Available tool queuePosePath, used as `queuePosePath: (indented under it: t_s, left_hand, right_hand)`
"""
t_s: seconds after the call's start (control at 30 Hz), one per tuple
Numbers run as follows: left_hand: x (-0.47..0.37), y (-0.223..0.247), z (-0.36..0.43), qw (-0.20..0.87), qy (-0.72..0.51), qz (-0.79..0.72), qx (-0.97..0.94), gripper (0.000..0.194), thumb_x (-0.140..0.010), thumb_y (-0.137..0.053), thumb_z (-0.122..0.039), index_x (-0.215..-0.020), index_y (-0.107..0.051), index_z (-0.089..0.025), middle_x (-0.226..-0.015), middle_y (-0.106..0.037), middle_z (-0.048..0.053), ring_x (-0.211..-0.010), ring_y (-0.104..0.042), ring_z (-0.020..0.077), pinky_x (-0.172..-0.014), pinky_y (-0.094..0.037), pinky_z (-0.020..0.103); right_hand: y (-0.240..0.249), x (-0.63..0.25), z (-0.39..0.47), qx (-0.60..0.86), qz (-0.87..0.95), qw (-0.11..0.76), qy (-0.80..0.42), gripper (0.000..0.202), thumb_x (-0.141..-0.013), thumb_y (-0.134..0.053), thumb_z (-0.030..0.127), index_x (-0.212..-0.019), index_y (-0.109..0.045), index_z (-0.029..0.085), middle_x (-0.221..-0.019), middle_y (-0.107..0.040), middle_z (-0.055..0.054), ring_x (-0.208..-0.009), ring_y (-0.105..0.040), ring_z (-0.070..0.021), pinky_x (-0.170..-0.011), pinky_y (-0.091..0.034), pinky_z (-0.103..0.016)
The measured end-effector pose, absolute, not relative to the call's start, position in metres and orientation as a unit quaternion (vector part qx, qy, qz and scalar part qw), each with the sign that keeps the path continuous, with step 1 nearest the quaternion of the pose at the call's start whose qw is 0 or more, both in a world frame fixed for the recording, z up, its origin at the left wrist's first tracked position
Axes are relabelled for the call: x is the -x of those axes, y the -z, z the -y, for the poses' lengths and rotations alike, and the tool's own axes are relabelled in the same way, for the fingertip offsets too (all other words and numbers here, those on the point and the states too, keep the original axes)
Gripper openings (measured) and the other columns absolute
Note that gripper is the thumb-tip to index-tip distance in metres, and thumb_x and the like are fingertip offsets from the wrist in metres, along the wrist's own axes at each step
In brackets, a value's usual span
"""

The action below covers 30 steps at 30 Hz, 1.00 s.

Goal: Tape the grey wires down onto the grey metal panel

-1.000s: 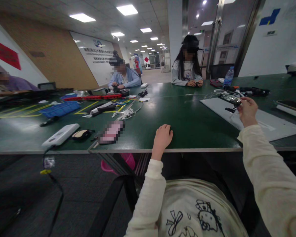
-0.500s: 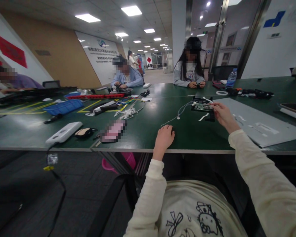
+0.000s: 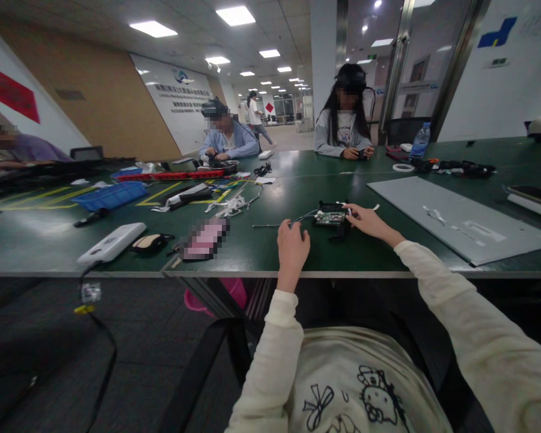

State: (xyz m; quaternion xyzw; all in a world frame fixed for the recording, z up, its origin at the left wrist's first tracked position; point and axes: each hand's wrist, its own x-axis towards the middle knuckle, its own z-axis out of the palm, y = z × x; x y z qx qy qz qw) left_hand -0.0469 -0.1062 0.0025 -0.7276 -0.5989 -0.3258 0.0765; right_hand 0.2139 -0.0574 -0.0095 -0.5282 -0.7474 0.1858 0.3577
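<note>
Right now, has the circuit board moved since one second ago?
Yes, leftward. The circuit board, held in the right hand, was over the gray panel; now it is left of that panel, near the left hand.

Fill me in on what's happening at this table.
The wearer's right hand has hold of the circuit board at its edge, just above or on the green table. The left hand is at the thin cable beside it; whether it grips it is unclear. To the right lies a gray panel. Across the table, two people in headsets each have their hands on small items.
</note>
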Motion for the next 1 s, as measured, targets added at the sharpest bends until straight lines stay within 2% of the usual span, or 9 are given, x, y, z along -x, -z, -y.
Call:
queuePosePath:
  t_s: [0.1,0.2,0.33,0.43,0.63,0.73,0.8,0.9,1.0]
  left_hand:
    - [0.047,-0.002,0.107,0.090,0.326,0.601,0.724,0.026,-0.090,-0.050,-0.025,-0.112,-0.059,-0.015,-0.133,-0.047,0.018,-0.129,-0.043,0.0307,-0.104,-0.042,0.044]
    - [0.047,-0.001,0.108,0.081,0.296,0.593,0.744,0.024,-0.089,-0.051,-0.025,-0.109,-0.060,-0.016,-0.131,-0.048,0.017,-0.127,-0.045,0.0302,-0.104,-0.042,0.044]
    - [0.047,-0.001,0.109,0.064,0.258,0.589,0.763,0.023,-0.090,-0.050,-0.027,-0.107,-0.061,-0.016,-0.132,-0.049,0.016,-0.128,-0.044,0.0305,-0.104,-0.042,0.044]
    - [0.047,0.000,0.108,0.057,0.244,0.585,0.772,0.025,-0.091,-0.048,-0.028,-0.110,-0.061,-0.016,-0.132,-0.049,0.016,-0.129,-0.043,0.0302,-0.104,-0.042,0.044]
    - [0.047,-0.002,0.109,0.054,0.227,0.547,0.804,0.027,-0.092,-0.047,-0.027,-0.113,-0.060,-0.016,-0.128,-0.052,0.015,-0.126,-0.044,0.0281,-0.104,-0.042,0.042]
    - [0.047,-0.001,0.109,0.055,0.222,0.533,0.815,0.027,-0.092,-0.047,-0.026,-0.115,-0.059,-0.018,-0.126,-0.053,0.013,-0.124,-0.046,0.0266,-0.104,-0.041,0.042]
    - [0.048,0.000,0.108,0.056,0.225,0.531,0.815,0.027,-0.092,-0.047,-0.027,-0.115,-0.058,-0.018,-0.126,-0.053,0.013,-0.123,-0.046,0.0262,-0.105,-0.040,0.042]
    - [0.047,0.000,0.108,0.053,0.229,0.525,0.818,0.027,-0.092,-0.047,-0.026,-0.115,-0.058,-0.017,-0.125,-0.053,0.013,-0.123,-0.046,0.0259,-0.105,-0.040,0.041]
    - [0.047,0.000,0.108,0.053,0.226,0.525,0.819,0.027,-0.092,-0.047,-0.025,-0.115,-0.059,-0.016,-0.124,-0.054,0.014,-0.122,-0.046,0.0259,-0.104,-0.040,0.041]
  right_hand:
    - [0.010,-0.216,0.054,0.566,0.758,0.319,-0.066,0.052,-0.090,-0.052,0.033,-0.140,-0.044,0.021,-0.094,-0.068,-0.007,-0.076,-0.064,-0.0206,-0.077,-0.049,-0.034]
    - [0.011,-0.226,0.051,0.597,0.733,0.325,-0.017,0.056,-0.090,-0.051,0.034,-0.142,-0.040,0.018,-0.098,-0.068,-0.008,-0.082,-0.063,-0.0220,-0.077,-0.049,-0.034]
    - [0.018,-0.247,0.043,0.626,0.709,0.320,0.045,0.044,-0.090,-0.049,0.032,-0.129,-0.053,0.013,-0.106,-0.066,-0.013,-0.096,-0.061,-0.0243,-0.088,-0.046,-0.037]
    - [0.027,-0.262,0.037,0.653,0.703,0.275,0.065,0.038,-0.090,-0.047,0.035,-0.118,-0.061,0.012,-0.113,-0.064,-0.017,-0.106,-0.058,-0.0271,-0.096,-0.042,-0.041]
    - [0.038,-0.270,0.038,0.667,0.719,0.191,0.023,0.050,-0.093,-0.044,0.044,-0.127,-0.057,0.009,-0.125,-0.060,-0.020,-0.118,-0.055,-0.0286,-0.097,-0.042,-0.040]
    - [0.036,-0.265,0.043,0.662,0.730,0.171,0.028,0.054,-0.092,-0.045,0.052,-0.126,-0.059,0.013,-0.126,-0.060,-0.019,-0.117,-0.056,-0.0281,-0.095,-0.043,-0.038]
    - [0.032,-0.259,0.047,0.674,0.720,0.163,0.041,0.053,-0.091,-0.045,0.054,-0.121,-0.061,0.014,-0.119,-0.064,-0.017,-0.111,-0.059,-0.0276,-0.090,-0.046,-0.037]
    - [0.023,-0.251,0.051,0.695,0.703,0.146,0.053,0.046,-0.091,-0.047,0.052,-0.113,-0.065,0.016,-0.105,-0.068,-0.016,-0.099,-0.064,-0.0279,-0.080,-0.048,-0.036]
    - [0.014,-0.247,0.055,0.707,0.690,0.141,0.071,0.037,-0.093,-0.047,0.044,-0.108,-0.068,0.017,-0.101,-0.068,-0.017,-0.095,-0.064,-0.0282,-0.077,-0.047,-0.036]
